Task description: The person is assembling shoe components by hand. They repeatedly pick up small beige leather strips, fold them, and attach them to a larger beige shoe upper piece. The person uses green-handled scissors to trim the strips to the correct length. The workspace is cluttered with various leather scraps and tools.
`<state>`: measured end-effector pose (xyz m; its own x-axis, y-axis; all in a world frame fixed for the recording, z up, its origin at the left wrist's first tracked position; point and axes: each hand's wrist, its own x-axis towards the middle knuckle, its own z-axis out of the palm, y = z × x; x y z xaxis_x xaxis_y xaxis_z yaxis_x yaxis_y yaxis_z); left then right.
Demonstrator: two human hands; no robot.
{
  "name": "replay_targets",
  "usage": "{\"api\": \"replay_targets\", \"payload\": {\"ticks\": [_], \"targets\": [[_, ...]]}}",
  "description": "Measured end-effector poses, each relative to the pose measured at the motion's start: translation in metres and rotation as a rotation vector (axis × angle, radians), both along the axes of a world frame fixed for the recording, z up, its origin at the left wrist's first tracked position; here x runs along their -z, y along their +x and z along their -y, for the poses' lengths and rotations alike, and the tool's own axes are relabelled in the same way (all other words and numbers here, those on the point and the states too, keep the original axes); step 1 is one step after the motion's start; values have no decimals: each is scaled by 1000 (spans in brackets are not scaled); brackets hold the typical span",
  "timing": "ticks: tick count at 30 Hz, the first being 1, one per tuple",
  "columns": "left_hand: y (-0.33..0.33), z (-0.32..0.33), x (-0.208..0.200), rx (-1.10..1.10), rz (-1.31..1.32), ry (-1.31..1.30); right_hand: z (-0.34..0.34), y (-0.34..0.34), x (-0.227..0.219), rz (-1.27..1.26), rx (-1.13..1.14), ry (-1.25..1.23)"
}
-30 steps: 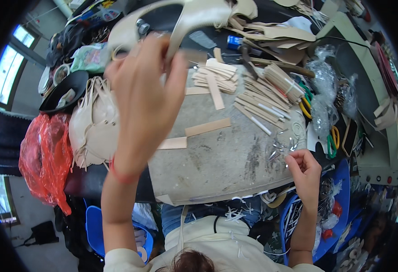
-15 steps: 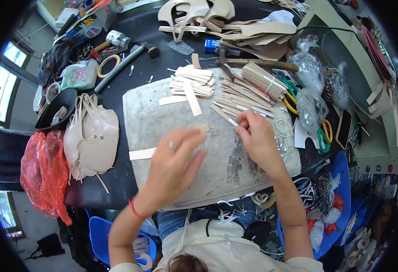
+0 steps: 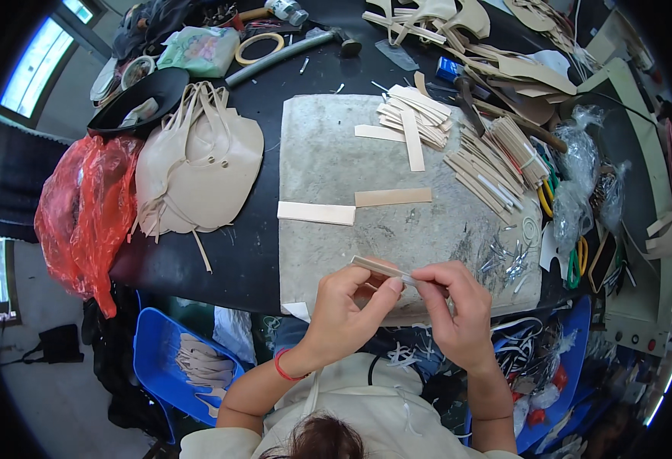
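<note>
Near the front edge of the grey mat [image 3: 317, 153], my two hands hold a narrow beige strip [image 3: 370, 265] between them. My left hand [image 3: 343, 310] pinches it with thumb and fingers; my right hand [image 3: 454, 310] grips its whitish right end. Farther off on the mat lie a pale flat strip [image 3: 317, 213] and a tan strip [image 3: 393, 197], nearly end to end. Behind them is a loose pile of pale strips [image 3: 416, 115]. To its right, narrow strips [image 3: 480, 180] lie side by side next to a banded bundle [image 3: 518, 149].
Small metal pieces [image 3: 508, 260] and a white coil [image 3: 531, 231] lie at the mat's right. Beige leather pieces [image 3: 198, 164] and a red plastic bag [image 3: 83, 214] are on the left. A hammer [image 3: 290, 52] lies behind. Blue bins [image 3: 148, 359] stand below the table edge.
My right hand has brought a narrow strip from the right-hand pile toward me. My left hand, open and empty before, has come to it and now grips it too. The view has shifted.
</note>
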<state>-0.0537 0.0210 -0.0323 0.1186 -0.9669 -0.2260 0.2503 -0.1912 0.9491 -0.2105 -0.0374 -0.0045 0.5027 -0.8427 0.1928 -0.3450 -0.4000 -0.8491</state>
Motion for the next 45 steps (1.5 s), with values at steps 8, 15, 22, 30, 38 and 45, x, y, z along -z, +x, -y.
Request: {"api": "replay_targets", "payload": {"ticks": [8, 15, 22, 30, 38, 45], "targets": [[2, -6, -13, -9, 587, -301, 1, 5, -7, -198, -167, -474], [-18, -7, 5, -162, 215, -232, -13, 10, 22, 518, 202, 587], [31, 16, -7, -409, 49, -132, -21, -39, 4, 66, -410, 235], [21, 2, -4, -228, 156, -159, 32, -99, 12, -694, 18, -628], [7, 1, -5, -156, 56, -109, 42, -97, 27, -783, -53, -799], [3, 4, 3, -39, -187, 61, 15, -53, 1, -70, -56, 203]]}}
